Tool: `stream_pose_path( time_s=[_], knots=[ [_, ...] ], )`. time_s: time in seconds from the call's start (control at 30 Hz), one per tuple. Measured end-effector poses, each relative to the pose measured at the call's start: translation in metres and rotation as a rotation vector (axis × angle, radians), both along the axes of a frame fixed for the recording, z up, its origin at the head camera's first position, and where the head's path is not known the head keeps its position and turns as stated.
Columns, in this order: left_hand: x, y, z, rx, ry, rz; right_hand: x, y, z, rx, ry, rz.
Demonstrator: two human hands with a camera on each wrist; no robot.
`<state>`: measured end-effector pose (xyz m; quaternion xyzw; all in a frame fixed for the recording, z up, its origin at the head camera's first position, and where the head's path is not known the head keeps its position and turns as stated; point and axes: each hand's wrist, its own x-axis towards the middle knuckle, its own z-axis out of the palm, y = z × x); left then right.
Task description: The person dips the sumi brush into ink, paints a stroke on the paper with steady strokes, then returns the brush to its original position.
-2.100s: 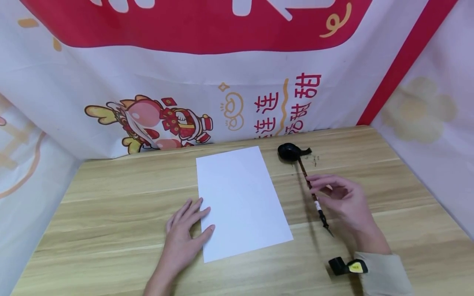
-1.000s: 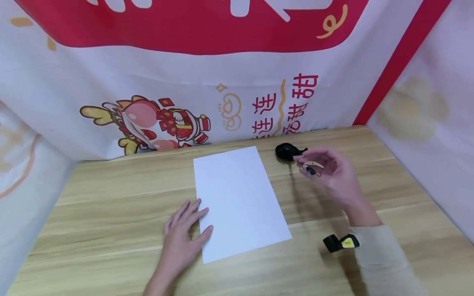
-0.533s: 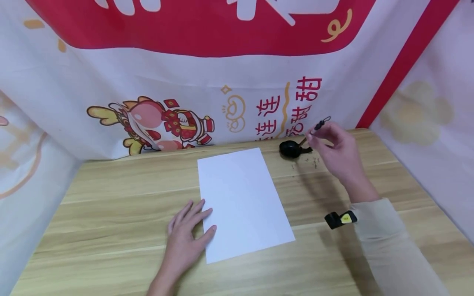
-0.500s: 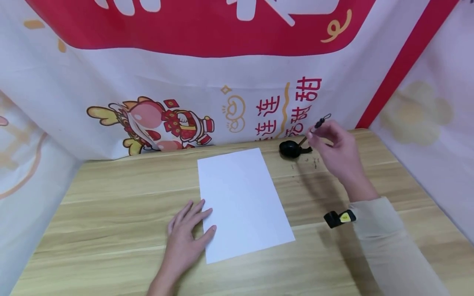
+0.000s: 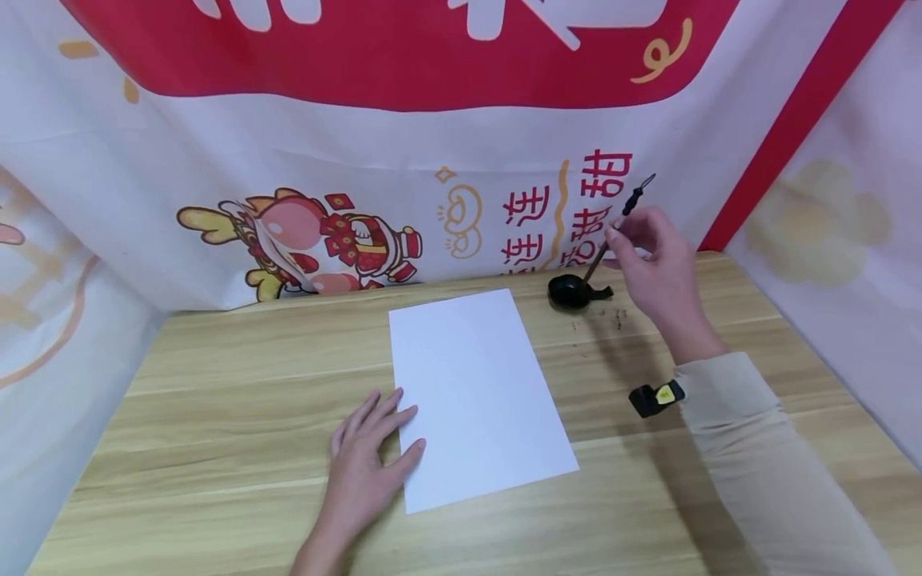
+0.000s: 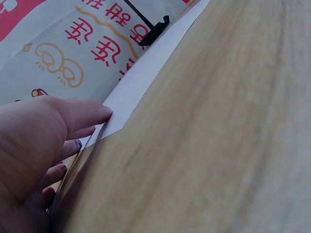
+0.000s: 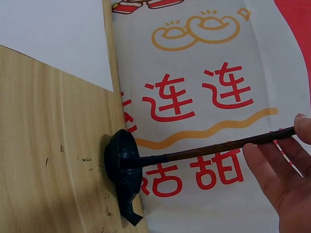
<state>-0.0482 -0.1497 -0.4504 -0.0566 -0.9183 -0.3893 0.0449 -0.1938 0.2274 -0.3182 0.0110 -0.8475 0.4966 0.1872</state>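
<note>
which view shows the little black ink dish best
The right wrist view: the small black ink dish fills the frame's middle, with the brown brush tip resting in it. The head view shows it small and far; the left wrist view catches only a dark sliver.

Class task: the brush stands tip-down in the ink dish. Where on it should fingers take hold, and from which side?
Probably the upper half of the brush shaft, from the right: it leans right of the ink dish, where the right hand already pinches it.

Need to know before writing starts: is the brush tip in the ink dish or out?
In. The brush slants down from the right hand, its tip inside the black ink dish.
</note>
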Motion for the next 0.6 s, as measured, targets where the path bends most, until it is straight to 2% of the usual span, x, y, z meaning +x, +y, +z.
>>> stream_pose_path(
  time_s=[0.6],
  knots=[
    [0.0007, 0.0003, 0.0009, -0.012, 0.023, 0.010, 0.0048, -0.0042, 0.0035, 0.032, -0.019, 0.003]
  ],
)
